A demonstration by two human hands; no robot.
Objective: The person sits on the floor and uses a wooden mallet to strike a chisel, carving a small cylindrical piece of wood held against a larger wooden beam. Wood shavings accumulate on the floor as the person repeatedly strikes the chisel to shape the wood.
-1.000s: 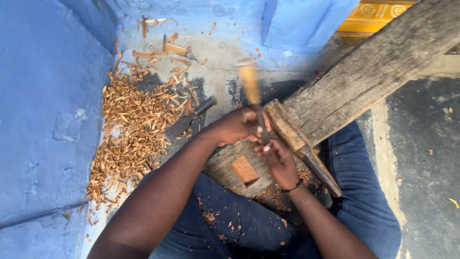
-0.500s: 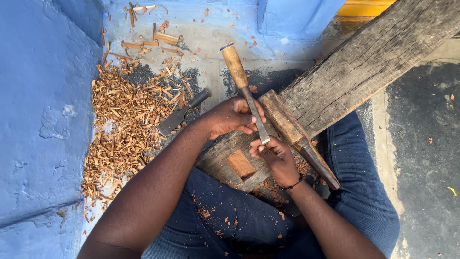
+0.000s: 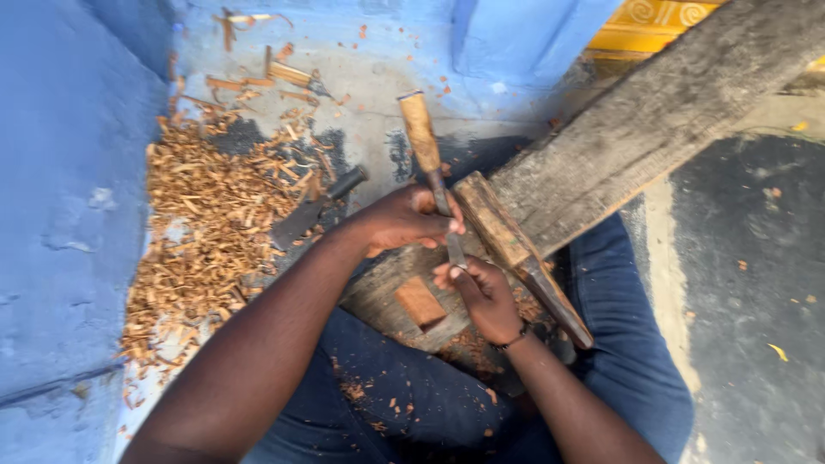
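Gripping one chisel, left hand, right hand, both clenched, one plank.

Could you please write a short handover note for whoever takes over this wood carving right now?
Left hand grips the wooden-handled metal chisel on its shank. Right hand steadies the blade low, at the brown wooden workpiece. That piece lies on the grey weathered plank across the lap. Done: a rectangular recess is cut in the block below; orange shavings lie piled at left. Left: cutting appears unfinished. A dark spare tool lies by the shavings.
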